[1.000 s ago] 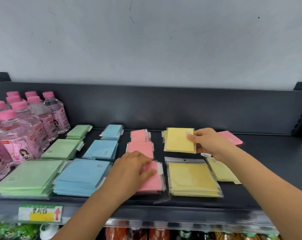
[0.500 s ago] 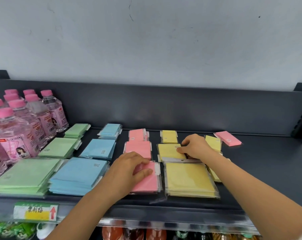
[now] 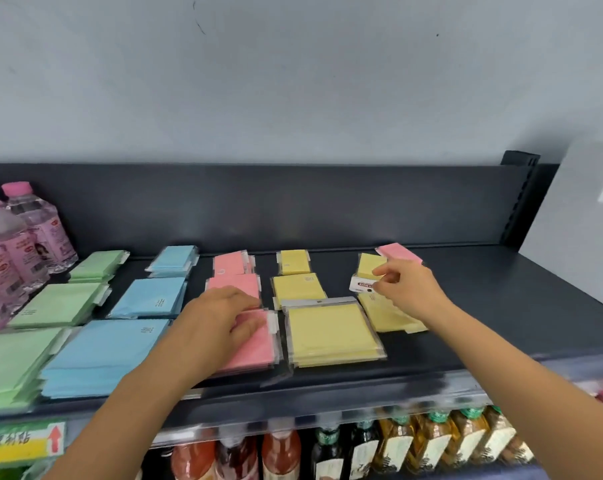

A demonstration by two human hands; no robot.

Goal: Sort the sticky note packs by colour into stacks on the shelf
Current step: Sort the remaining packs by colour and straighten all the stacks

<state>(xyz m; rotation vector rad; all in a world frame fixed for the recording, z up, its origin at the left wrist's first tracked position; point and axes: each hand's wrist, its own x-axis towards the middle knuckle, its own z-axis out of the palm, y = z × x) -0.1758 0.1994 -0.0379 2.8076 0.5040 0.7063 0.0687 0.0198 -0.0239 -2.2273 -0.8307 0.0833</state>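
Observation:
Sticky note packs lie in colour columns on the dark shelf [image 3: 500, 296]: green stacks [image 3: 57, 303], blue stacks [image 3: 151, 297], pink stacks [image 3: 230, 263] and yellow stacks [image 3: 331, 334]. My left hand [image 3: 220, 320] rests flat on the large front pink stack [image 3: 255, 348]. To the right of the yellow column, my right hand [image 3: 407, 289] pinches the edge of a small yellow pack [image 3: 369, 265] with a white label. A larger loose yellow pack [image 3: 386, 317] lies under my right wrist. A loose pink pack [image 3: 398, 252] sits just behind my right hand.
Pink-capped water bottles [image 3: 33, 233] stand at the shelf's left end. The shelf's back panel [image 3: 293, 209] rises behind the packs. Drink bottles [image 3: 431, 441] fill the shelf below, and a price tag [image 3: 23, 445] hangs on the front rail.
My right hand set a medium yellow pack down on the middle yellow stack, then moved right to the small loose yellow pack. My left hand stayed on the pink stack.

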